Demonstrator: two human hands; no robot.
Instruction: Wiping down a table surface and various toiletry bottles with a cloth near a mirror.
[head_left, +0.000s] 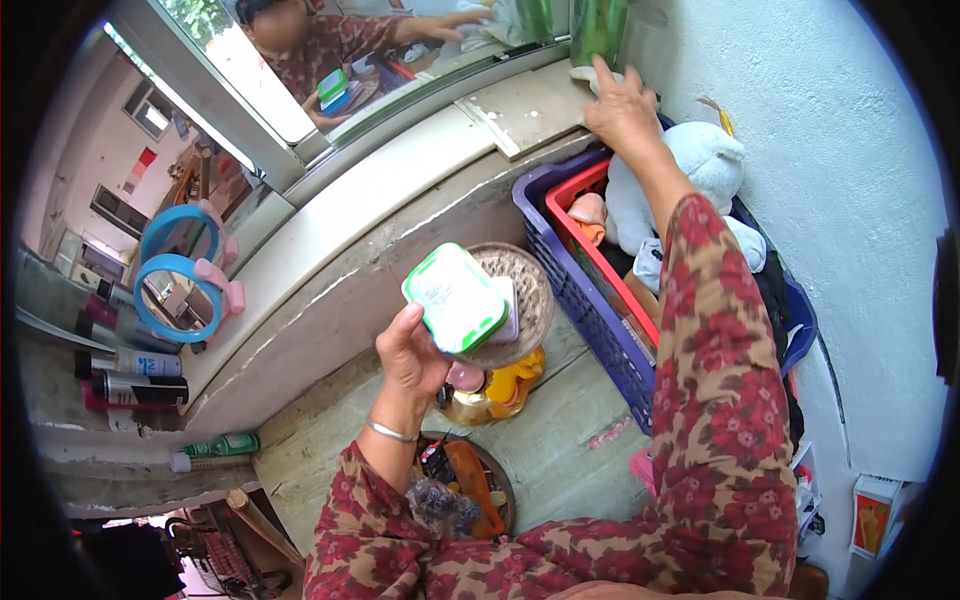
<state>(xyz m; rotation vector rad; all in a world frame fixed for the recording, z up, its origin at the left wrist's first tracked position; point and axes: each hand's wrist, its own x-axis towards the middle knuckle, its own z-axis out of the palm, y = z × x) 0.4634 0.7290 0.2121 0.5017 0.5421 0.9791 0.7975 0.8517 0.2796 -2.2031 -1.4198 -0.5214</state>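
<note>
My left hand (408, 352) grips a white box with a bright green rim (455, 298), thumb on its near edge. Behind the box are a pale lilac-edged box (508, 310) and a round grey-brown dish (530, 285) with a patterned surface; whether my fingers also support the dish is hidden. At the far right corner of the sill, my right hand (622, 108) is stretched out, fingers apart. It lies beside a white cloth (585, 76), just below a green glass bottle (598, 35). Whether it touches the cloth is unclear.
Below my right arm, a purple basket (585, 270) holds a red basket (568, 190) and a pale plush toy (690, 160). A gold bowl (480, 408) and a round tray (508, 480) of small items stand on the table. A blue-framed mirror (180, 262) and several bottles are left.
</note>
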